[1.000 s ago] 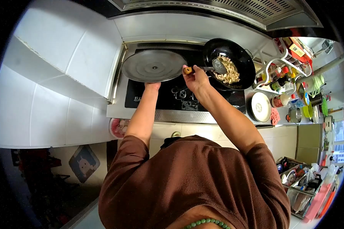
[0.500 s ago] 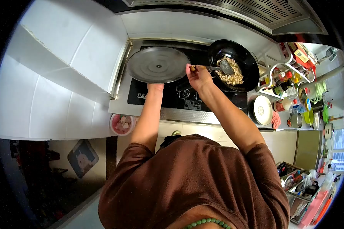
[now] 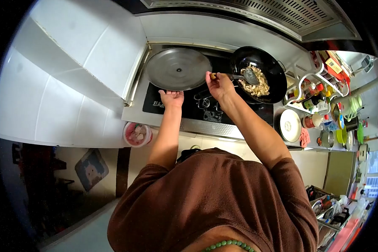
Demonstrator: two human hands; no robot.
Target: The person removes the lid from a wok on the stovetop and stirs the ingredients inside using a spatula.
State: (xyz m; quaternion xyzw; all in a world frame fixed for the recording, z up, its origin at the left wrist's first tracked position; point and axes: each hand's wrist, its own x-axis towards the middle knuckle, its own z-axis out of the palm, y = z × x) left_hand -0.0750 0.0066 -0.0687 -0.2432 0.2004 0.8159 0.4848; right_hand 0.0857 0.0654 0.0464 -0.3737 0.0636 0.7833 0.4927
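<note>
Over a black hob point(image 3: 191, 100) by white walls point(image 3: 105, 50), right fingers point(image 3: 211, 79) clamp a metal ladle point(image 3: 249, 77), left fingers point(image 3: 172, 93) apart near a round grey lid point(image 3: 179, 61).

Pink cloth point(image 3: 304, 137) nr red-capped btl point(image 3: 312, 121), blue-grey mat point(image 3: 91, 170), range hood point(image 3: 298, 16) overhead

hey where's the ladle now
In the head view, the ladle is right of centre, in the right hand, its far end over the food in the wok.
</note>
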